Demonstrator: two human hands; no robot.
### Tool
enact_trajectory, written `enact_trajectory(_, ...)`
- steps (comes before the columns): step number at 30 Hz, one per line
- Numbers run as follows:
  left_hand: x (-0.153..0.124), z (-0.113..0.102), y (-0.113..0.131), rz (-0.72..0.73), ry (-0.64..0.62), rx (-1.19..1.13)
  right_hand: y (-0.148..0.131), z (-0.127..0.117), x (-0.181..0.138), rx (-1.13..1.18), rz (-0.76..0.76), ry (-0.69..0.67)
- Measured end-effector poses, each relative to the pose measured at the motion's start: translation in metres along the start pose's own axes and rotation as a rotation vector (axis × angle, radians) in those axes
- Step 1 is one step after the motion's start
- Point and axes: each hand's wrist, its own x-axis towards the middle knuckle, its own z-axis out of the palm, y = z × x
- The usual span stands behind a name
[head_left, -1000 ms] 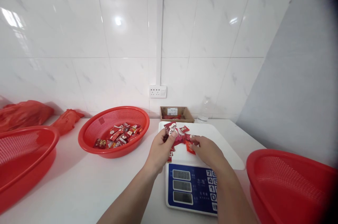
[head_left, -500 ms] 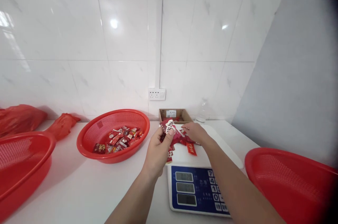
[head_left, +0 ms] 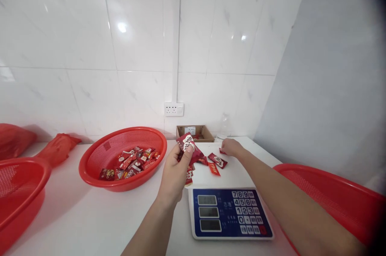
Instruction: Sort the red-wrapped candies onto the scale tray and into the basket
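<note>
My left hand (head_left: 175, 167) is closed around several red snack packets. The front one is a dark red packet (head_left: 193, 152) with a white label, under my thumb. Below it, another red and white packet (head_left: 189, 175) pokes out. My right hand (head_left: 233, 147) has its fingers curled over the far right of the scale's platform, and a bit of a red packet shows at the fingertips. Between my hands, a dark red packet (head_left: 217, 160) and a bright red packet (head_left: 214, 169) lie on the white platform of the electronic scale (head_left: 227, 213).
A red basket (head_left: 150, 133) with several snack packets stands to the left. Other red baskets are at the near left (head_left: 24, 199) and right (head_left: 325, 175). Behind are a cardboard box (head_left: 205, 133), a clear bottle (head_left: 224, 125) and red plastic bags (head_left: 58, 149).
My right hand has moved right, away from the middle of the scale's platform, uncovering the packets there and the scale's keypad. My left hand still grips its packets. The view has shifted slightly.
</note>
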Motion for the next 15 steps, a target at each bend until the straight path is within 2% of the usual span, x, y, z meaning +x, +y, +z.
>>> enact_trajectory(5, -0.003, 0.001, 0.003, 0.013, -0.037, -0.006, 0.033, -0.003, -0.023, -0.003, 0.061, -0.063)
enact_trajectory(11, -0.009, 0.004, 0.005, -0.009, -0.043, -0.004, 0.038, -0.007, -0.066, 0.084, -0.015, -0.185)
enact_trajectory(15, -0.012, 0.006, 0.004, 0.001, -0.063, -0.02, 0.028, -0.011, -0.081, 0.077, -0.054, -0.061)
